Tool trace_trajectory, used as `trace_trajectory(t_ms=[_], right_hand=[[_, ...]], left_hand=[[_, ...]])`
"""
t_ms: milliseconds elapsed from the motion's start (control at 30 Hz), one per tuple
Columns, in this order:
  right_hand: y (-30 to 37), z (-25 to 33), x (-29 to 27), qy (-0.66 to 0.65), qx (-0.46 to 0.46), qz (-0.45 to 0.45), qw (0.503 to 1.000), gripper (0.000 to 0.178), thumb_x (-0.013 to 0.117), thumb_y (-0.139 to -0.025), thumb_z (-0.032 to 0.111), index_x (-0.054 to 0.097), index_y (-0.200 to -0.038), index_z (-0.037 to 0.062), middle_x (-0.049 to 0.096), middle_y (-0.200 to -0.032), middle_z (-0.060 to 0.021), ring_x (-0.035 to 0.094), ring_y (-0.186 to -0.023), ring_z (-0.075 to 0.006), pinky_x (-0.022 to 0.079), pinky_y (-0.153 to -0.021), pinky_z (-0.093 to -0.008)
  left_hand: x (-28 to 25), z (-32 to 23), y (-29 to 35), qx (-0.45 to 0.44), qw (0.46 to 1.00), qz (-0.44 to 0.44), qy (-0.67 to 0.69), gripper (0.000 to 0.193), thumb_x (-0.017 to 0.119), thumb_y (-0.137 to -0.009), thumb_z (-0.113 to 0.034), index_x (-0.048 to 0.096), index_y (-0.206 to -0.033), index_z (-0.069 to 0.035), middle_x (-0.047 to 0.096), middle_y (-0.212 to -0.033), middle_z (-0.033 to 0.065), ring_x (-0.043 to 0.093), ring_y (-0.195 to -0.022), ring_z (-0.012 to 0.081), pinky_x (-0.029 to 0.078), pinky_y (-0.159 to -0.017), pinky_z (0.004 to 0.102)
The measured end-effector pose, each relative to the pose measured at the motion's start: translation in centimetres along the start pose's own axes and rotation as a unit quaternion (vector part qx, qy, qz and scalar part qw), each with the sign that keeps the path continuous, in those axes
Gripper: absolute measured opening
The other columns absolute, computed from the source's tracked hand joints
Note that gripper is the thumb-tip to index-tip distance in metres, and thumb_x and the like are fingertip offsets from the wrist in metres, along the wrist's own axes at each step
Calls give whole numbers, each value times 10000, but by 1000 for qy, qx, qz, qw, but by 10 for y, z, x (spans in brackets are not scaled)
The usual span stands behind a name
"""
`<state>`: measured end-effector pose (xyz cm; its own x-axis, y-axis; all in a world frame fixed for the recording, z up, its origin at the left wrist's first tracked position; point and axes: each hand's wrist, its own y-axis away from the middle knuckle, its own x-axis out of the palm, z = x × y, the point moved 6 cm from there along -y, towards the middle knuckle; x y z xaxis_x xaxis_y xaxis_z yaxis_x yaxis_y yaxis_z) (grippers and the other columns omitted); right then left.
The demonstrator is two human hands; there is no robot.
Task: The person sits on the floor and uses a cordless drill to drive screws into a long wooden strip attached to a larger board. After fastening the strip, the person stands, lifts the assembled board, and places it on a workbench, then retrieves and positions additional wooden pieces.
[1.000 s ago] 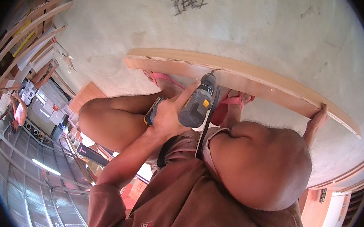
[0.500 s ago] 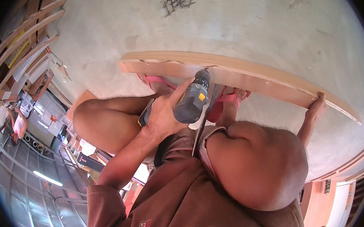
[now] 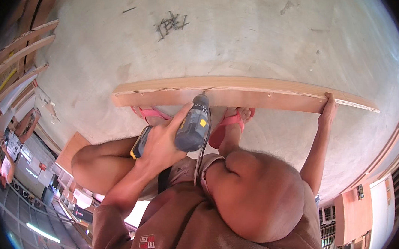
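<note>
Smooth grey floor (image 3: 242, 44) lies under a long, light-brown wooden board (image 3: 247, 99). The left hand (image 3: 162, 142) grips a dark grey drill (image 3: 192, 132), pointed at the board; the right hand (image 3: 329, 108) grips near one end, probably to steady it.

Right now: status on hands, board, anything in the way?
Left hand gripping drill, tip at board's near face. Right hand gripping board toward its right end. Sandalled feet close on near side; loose fasteners beyond.
</note>
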<state>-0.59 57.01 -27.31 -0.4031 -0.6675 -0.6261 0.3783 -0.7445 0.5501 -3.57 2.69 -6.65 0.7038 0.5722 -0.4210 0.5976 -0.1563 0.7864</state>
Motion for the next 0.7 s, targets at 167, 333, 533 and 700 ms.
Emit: trace_trajectory(t_ms=[167, 333, 533, 700], right_hand=[[31, 0, 28, -9, 34, 101, 994, 353, 691, -865, 326, 673, -1067, 36, 622, -980, -49, 567, -903, -163, 463, -787, -324], [111, -12, 102, -4, 68, 149, 986, 380, 694, -920, 282, 644, -1158, -10, 644, -1029, -78, 598, -970, -180, 475, -860, -346], [209, 18, 178, -51, 48, 197, 978, 511, 720, -934, 417, 595, -1243, 30, 610, -1108, -68, 598, -1010, -173, 523, -818, -365], [213, 12, 182, -94, 106, 222, 965, 617, 722, -948, 453, 518, -1333, 17, 530, -1310, -139, 578, -1151, -235, 534, -924, -456]], left_hand=[[-29, 2, 28, 35, 995, -25, 86, 861, 751, -740, -73, 437, -1535, -176, 717, -992, 262, 692, -896, 468, 563, -760, 483], [-43, 25, 35, -12, 992, -75, 105, 803, 725, -771, -71, 444, -1519, -147, 712, -986, 267, 697, -876, 463, 566, -754, 476], [-37, 57, 42, -81, 985, -105, 113, 723, 717, -812, -77, 468, -1489, -123, 718, -1033, 264, 692, -962, 448, 563, -807, 448], [-37, 64, 37, -106, 980, -106, 133, 672, 752, -845, -94, 500, -1469, -99, 740, -1109, 234, 698, -1123, 388, 558, -909, 390]])
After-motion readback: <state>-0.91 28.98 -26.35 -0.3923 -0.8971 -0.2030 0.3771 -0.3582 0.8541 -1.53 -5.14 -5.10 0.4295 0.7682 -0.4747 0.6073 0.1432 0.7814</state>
